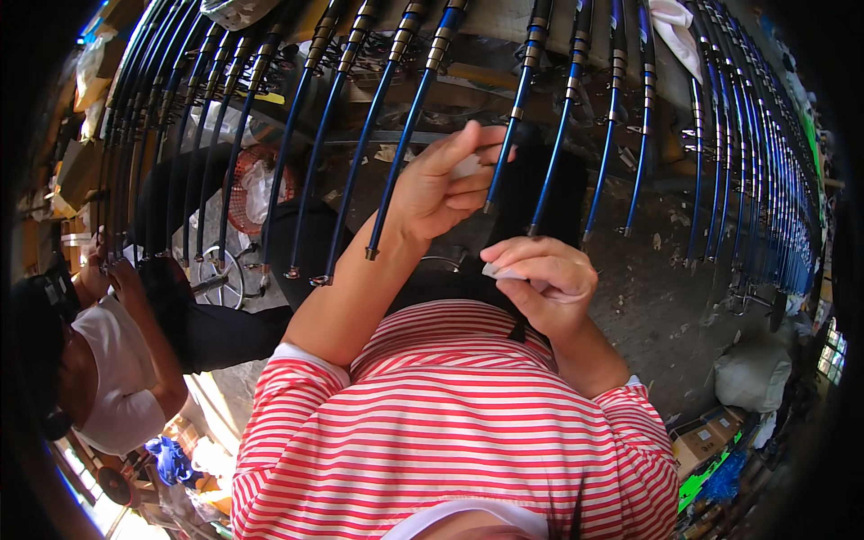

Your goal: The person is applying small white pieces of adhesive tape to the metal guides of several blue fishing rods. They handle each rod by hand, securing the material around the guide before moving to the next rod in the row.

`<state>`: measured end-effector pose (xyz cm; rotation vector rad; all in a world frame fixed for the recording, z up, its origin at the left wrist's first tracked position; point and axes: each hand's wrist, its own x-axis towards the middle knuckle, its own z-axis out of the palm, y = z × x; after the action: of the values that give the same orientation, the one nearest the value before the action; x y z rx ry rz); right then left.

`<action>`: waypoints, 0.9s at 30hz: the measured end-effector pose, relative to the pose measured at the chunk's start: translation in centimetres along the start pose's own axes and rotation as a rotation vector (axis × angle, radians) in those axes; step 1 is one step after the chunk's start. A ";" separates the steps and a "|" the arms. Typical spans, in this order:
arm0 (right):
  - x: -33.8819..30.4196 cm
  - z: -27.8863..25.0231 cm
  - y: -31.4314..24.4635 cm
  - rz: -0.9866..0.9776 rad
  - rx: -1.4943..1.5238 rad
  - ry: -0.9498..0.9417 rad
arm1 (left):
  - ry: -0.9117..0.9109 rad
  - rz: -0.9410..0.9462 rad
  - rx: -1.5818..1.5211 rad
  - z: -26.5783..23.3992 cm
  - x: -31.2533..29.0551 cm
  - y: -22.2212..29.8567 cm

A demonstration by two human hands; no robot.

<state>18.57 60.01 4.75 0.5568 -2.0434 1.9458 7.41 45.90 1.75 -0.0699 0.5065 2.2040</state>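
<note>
My left hand is raised among a row of hanging fishing rods, fingers curled round a small pale piece, perhaps paper or cloth. Its index and middle fingertips reach behind one blue fishing rod; whether they press on it is hard to tell. Lower and to the right, my right hand pinches a small white piece between thumb and fingers, just below the tips of that rod and a neighbouring blue rod.
More rods slant down on both sides. At left sits another person in a white top, hands at rod ends. A red basket with white plastic stands on the littered floor. A pale sack and cardboard boxes lie right.
</note>
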 end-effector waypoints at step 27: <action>0.8 0.4 0.2 -0.014 0.059 -0.160 | -0.270 -0.060 -0.121 -1.6 -4.4 -2.4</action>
<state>17.79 59.58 4.88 0.7607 -2.0737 2.0176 11.84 43.40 0.46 0.1451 0.2177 2.1417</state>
